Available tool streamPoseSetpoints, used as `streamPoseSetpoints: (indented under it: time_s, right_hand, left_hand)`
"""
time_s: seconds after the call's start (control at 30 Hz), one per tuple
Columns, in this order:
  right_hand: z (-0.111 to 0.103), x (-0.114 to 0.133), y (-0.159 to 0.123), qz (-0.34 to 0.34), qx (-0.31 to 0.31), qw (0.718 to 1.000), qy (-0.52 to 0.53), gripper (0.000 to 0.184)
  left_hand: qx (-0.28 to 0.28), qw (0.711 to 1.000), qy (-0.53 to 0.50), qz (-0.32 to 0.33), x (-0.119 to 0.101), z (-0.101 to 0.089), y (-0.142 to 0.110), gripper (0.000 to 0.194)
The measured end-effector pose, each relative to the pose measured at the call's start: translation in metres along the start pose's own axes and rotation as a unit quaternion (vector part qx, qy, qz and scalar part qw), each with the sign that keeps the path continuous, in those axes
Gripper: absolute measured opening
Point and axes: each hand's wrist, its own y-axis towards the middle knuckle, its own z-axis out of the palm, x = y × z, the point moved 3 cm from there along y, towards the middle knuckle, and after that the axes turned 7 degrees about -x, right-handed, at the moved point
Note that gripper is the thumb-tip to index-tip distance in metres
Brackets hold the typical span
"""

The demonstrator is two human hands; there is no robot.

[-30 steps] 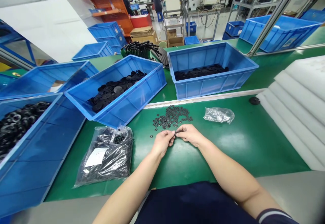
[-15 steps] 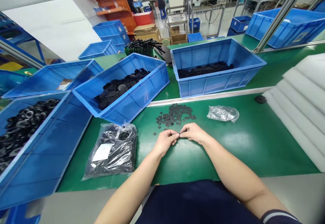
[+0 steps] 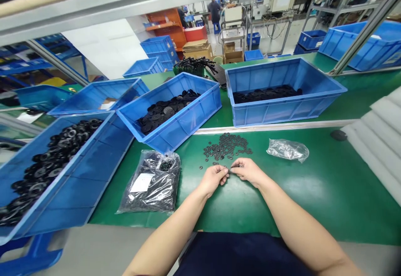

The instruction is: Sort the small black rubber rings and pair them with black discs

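My left hand [image 3: 213, 180] is closed in a pinch at the near edge of the pile, its fingertips hiding whatever is between them. Close beside it, with a narrow gap between the fingertips, my right hand [image 3: 249, 172] is also pinched. Its fingers have a small black ring at them, partly covered. Just beyond both hands lies a loose pile of small black rings [image 3: 231, 143] on the green tabletop [image 3: 238, 209]. A few rings lie apart from the pile, close to my left hand.
Left of my hands lies a plastic bag of black parts [image 3: 156, 194] with a white label. A crumpled clear bag [image 3: 287, 150] is at right. Blue bins [image 3: 184, 127] of black discs and rings stand behind and left. White foam sheets [image 3: 376, 130] edge the right side.
The fingertips of my two hands, together before, are now slightly apart. The camera has turned a little, so the whole scene sits further right in view.
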Motion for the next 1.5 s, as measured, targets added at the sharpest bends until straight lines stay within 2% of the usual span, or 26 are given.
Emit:
streamPoseSetpoints:
  time_s: [0.07,0.13,0.2,0.27,0.33,0.4,0.47,0.5,0.57,0.6,0.67,0.73,0.8,0.97,1.13,1.27,1.5]
  right_hand:
    - [-0.003,0.000,0.002,0.034,-0.002,0.996,0.078,0.023]
    - [-0.006,0.000,0.005,0.049,-0.004,0.990,0.130,0.024]
    - [-0.009,0.000,0.008,0.051,-0.004,0.987,0.152,0.025]
    - [-0.010,-0.002,0.011,0.051,-0.003,0.987,0.155,0.027]
    - [-0.010,-0.003,0.012,0.050,-0.002,0.988,0.146,0.029]
    - [-0.008,-0.004,0.011,0.050,-0.004,0.989,0.137,0.031]
    - [-0.007,-0.003,0.011,0.049,-0.012,0.990,0.133,0.031]
    - [-0.006,-0.003,0.010,0.049,-0.016,0.990,0.133,0.030]
    - [-0.006,-0.002,0.010,0.053,-0.018,0.990,0.132,0.029]
    - [-0.005,-0.001,0.009,0.054,-0.016,0.990,0.129,0.030]
    - [-0.005,-0.001,0.008,0.050,-0.008,0.991,0.124,0.031]
    - [-0.004,-0.001,0.006,0.039,0.002,0.992,0.122,0.032]
    - [-0.003,-0.001,0.005,0.028,0.010,0.992,0.121,0.034]
    - [0.000,0.001,0.003,0.023,0.025,0.992,0.118,0.042]
    - [0.003,0.000,0.002,0.009,0.044,0.992,0.118,0.039]
    - [0.005,-0.002,0.003,-0.002,0.043,0.993,0.111,0.037]
    - [0.008,-0.004,0.003,-0.029,0.008,0.998,0.052,0.030]
  left_hand:
    - [-0.025,0.999,0.041,0.024,0.000,-0.008,-0.001,0.033]
    - [-0.065,0.987,0.124,0.075,-0.002,-0.020,-0.003,0.026]
    - [-0.104,0.954,0.244,0.140,-0.007,-0.031,-0.005,0.019]
    - [-0.121,0.905,0.364,0.184,-0.012,-0.039,-0.007,0.012]
    - [-0.119,0.867,0.447,0.185,-0.016,-0.044,-0.007,0.010]
    - [-0.126,0.850,0.483,0.168,-0.019,-0.049,-0.004,0.010]
    - [-0.155,0.856,0.467,0.157,-0.022,-0.055,-0.001,0.016]
    - [-0.177,0.870,0.435,0.151,-0.023,-0.058,0.000,0.019]
    - [-0.213,0.918,0.310,0.122,-0.023,-0.066,0.002,0.019]
    - [-0.213,0.947,0.221,0.096,-0.022,-0.068,0.003,0.017]
    - [-0.173,0.984,0.032,0.033,-0.020,-0.070,0.005,0.017]
    - [-0.108,0.989,-0.102,-0.013,-0.021,-0.066,0.004,0.027]
    - [-0.062,0.985,-0.156,-0.031,-0.024,-0.059,0.003,0.031]
    - [-0.022,0.989,-0.143,-0.030,-0.022,-0.031,0.002,0.039]
    - [-0.025,0.996,-0.089,-0.012,-0.015,-0.007,0.003,0.041]
    - [-0.029,0.997,-0.073,-0.001,-0.015,-0.001,0.005,0.037]
    - [-0.034,0.998,-0.059,0.006,-0.012,0.003,0.008,0.033]
